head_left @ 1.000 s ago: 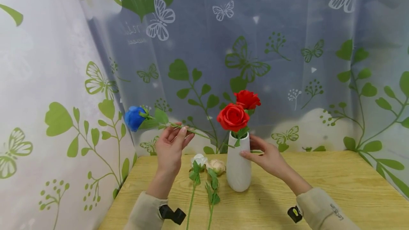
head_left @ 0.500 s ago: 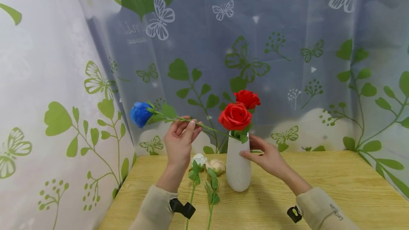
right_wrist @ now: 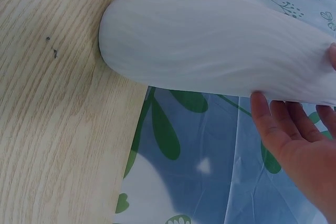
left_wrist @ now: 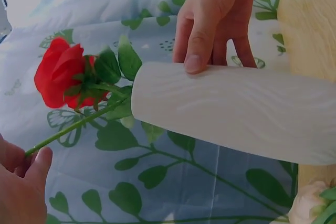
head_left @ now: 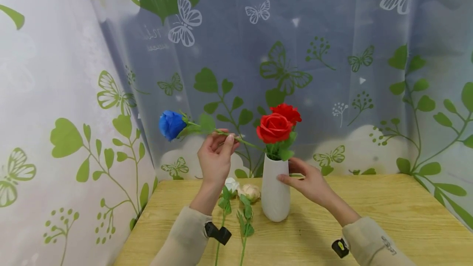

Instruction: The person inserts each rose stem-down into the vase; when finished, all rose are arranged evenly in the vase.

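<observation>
A blue rose [head_left: 172,125] lies nearly level in the air, its head to the left. My left hand [head_left: 216,155] pinches its green stem between thumb and fingers. The stem's far end reaches the leaves at the mouth of a white vase [head_left: 275,194]; whether it is inside the rim I cannot tell. Two red roses [head_left: 274,127] stand in the upright vase. My right hand [head_left: 310,182] holds the vase near its top, thumb in front and fingers partly hidden behind. In the left wrist view, the left hand [left_wrist: 23,187] shows at the lower left edge.
A white flower [head_left: 231,186] and a cream flower [head_left: 250,192] lie on the wooden table [head_left: 351,204] left of the vase, stems toward the front edge. A printed curtain [head_left: 229,52] hangs close behind the table and along its left side.
My left hand has moved right and slightly up with the blue rose, its stem end nearing the vase's mouth. The front red rose has shifted a little right and up. The right hand has stayed.
</observation>
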A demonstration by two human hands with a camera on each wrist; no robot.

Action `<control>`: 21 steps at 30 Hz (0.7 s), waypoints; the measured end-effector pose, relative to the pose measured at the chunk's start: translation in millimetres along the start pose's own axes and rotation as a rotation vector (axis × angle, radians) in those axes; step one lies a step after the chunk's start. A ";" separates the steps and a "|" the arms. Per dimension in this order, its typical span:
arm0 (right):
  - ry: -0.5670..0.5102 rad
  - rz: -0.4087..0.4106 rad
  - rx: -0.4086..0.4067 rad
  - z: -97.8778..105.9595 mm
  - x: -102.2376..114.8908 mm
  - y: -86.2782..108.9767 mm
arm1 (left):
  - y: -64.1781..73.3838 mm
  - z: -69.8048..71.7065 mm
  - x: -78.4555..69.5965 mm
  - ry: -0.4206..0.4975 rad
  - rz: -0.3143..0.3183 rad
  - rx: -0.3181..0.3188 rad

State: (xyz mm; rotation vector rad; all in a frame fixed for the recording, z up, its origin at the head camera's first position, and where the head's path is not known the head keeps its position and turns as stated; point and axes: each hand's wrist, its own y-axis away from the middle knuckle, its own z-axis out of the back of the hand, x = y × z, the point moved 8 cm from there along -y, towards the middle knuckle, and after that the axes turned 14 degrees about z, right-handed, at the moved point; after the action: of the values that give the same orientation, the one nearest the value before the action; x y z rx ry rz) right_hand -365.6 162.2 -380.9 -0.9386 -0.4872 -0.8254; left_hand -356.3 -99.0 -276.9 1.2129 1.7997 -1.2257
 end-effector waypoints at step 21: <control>-0.001 0.043 -0.018 0.0 2.5 -1.4 | -4.7 -55.8 13.2 -0.415 -0.051 0.199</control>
State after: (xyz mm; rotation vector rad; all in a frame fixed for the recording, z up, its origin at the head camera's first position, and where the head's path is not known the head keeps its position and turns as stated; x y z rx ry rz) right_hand -365.2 160.8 -378.5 -0.9633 -0.4597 -0.7921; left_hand -366.0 -43.3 -266.5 0.9312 1.4365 -1.5829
